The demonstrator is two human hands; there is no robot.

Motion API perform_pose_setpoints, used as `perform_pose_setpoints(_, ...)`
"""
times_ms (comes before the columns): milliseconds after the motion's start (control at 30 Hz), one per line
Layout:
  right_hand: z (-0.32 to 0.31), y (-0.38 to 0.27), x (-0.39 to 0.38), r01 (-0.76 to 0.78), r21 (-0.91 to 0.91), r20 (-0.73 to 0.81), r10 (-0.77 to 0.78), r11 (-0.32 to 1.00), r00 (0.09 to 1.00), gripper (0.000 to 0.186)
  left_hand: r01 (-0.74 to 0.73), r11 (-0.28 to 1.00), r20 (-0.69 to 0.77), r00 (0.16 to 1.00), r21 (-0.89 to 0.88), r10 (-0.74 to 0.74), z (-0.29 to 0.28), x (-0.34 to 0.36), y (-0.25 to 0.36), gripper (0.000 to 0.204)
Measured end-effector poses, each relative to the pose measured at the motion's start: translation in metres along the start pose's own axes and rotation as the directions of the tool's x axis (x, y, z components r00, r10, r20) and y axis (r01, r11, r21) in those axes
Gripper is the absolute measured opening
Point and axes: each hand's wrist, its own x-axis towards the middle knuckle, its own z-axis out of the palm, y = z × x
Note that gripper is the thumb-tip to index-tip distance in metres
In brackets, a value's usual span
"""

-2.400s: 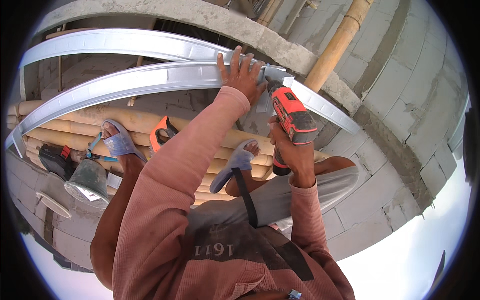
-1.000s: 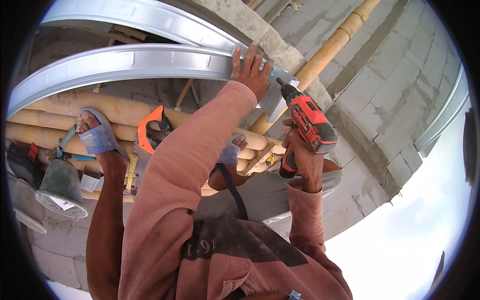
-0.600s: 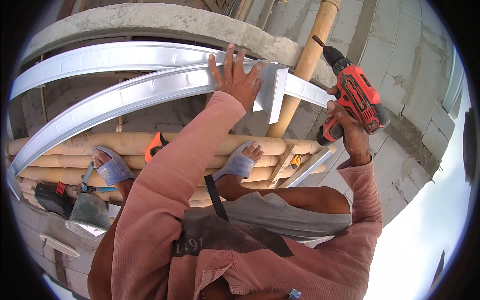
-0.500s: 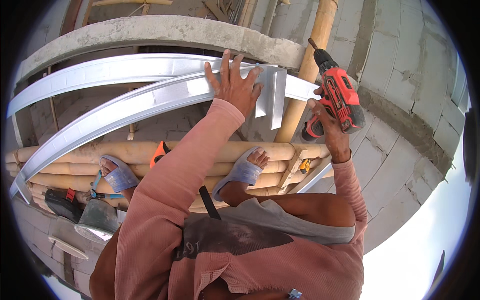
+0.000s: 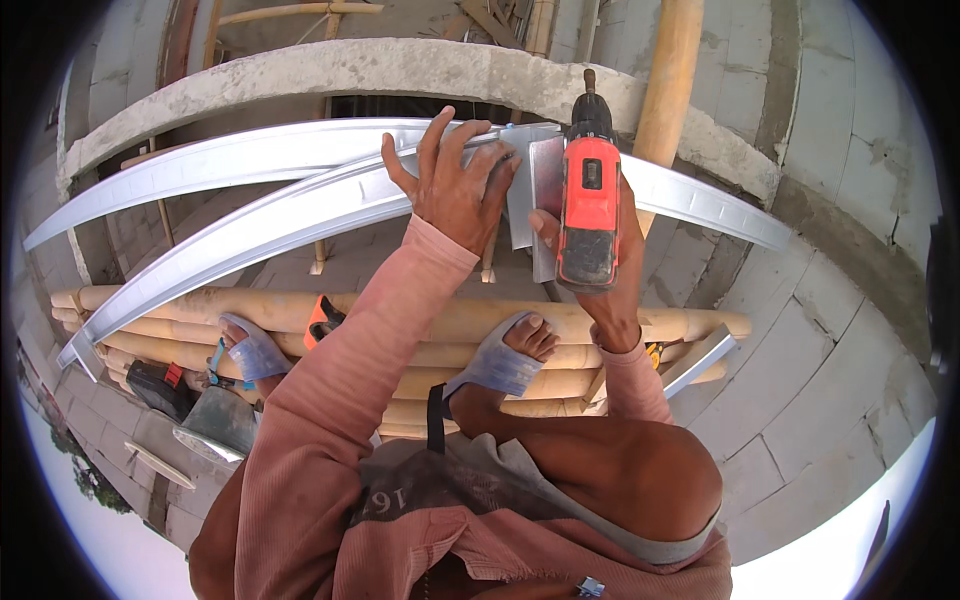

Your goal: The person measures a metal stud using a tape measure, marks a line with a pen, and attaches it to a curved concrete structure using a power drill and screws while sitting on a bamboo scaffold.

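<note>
My left hand (image 5: 450, 185) rests with fingers spread over the upper edge of a curved silver metal channel (image 5: 245, 235), near its right end. A second curved channel (image 5: 170, 170) lies behind it and extends right. A short bent metal piece (image 5: 540, 205) stands upright at the joint. My right hand (image 5: 610, 265) grips a red and black cordless drill (image 5: 590, 200), held just right of that piece, its bit pointing toward the top of the picture. The drill hides much of the right hand and part of the joint.
Bamboo poles (image 5: 560, 322) lie under my sandalled feet. An orange-handled saw (image 5: 322, 322), a bucket (image 5: 215, 425), a black case (image 5: 155, 385) and a yellow tool (image 5: 655, 352) lie around them. A concrete curved beam (image 5: 380, 65), an upright bamboo pole (image 5: 665, 80) and block walls (image 5: 820, 330) surround me.
The drill has swung left from the far right toward the metal joint and turned upright in the picture. My left hand stays on the channel, fingers spread; the view has shifted.
</note>
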Motion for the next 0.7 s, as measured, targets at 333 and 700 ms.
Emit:
perform_pose_setpoints(333,0.0,0.001,0.005,0.007,0.061,0.016,-0.008,0.998,1.0,0.072,0.205,0.842,-0.073,0.958,-0.499,-0.276,-0.027,0.005,0.006,0.021)
perform_pose_setpoints(700,-0.001,0.001,0.0,-0.065,-0.017,0.011,0.066,0.998,0.998,0.065,0.592,0.475,0.316,0.781,-0.652,-0.539,-0.027,-0.078,0.049,0.026)
